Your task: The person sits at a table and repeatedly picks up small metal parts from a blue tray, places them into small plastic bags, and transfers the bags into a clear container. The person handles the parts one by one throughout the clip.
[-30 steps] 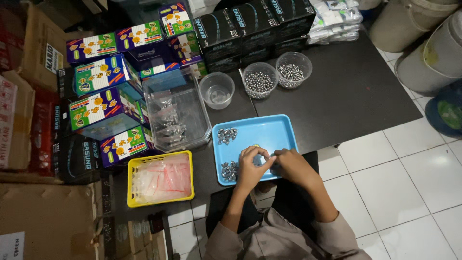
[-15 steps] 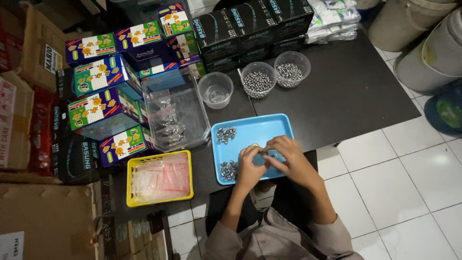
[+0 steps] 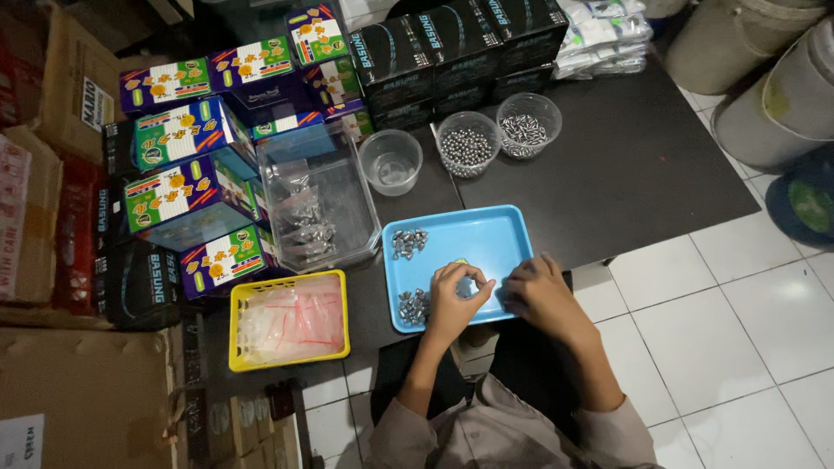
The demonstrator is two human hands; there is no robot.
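Evidently everything in the head view was laid out within arm's reach of the seated person: a light blue plastic tray [image 3: 486, 239] lay at the near edge of the dark table [image 3: 643, 165], straight ahead of the body, so both hands could work over it. The left hand [image 3: 456, 291] hovered over the tray's near part with fingertips pinched narrowly together around something small; what it was could not be made out. The right hand [image 3: 543, 291] rested beside it at the tray's near right corner, fingers curled, and whether it held anything could not be told. Two heaps of small grey metal pieces [image 3: 408, 241] sat on the tray's left side, one far, one near [image 3: 414, 306], kept apart from each other. Left of the tray stood a yellow basket [image 3: 289, 320] of small clear bags, and beyond that a clear plastic bin [image 3: 320, 213] with filled packets. Three clear cups [image 3: 391, 161] stood at the far side, two of them holding metal beads. Colourful boxes [image 3: 178, 187] were stacked at the far left.
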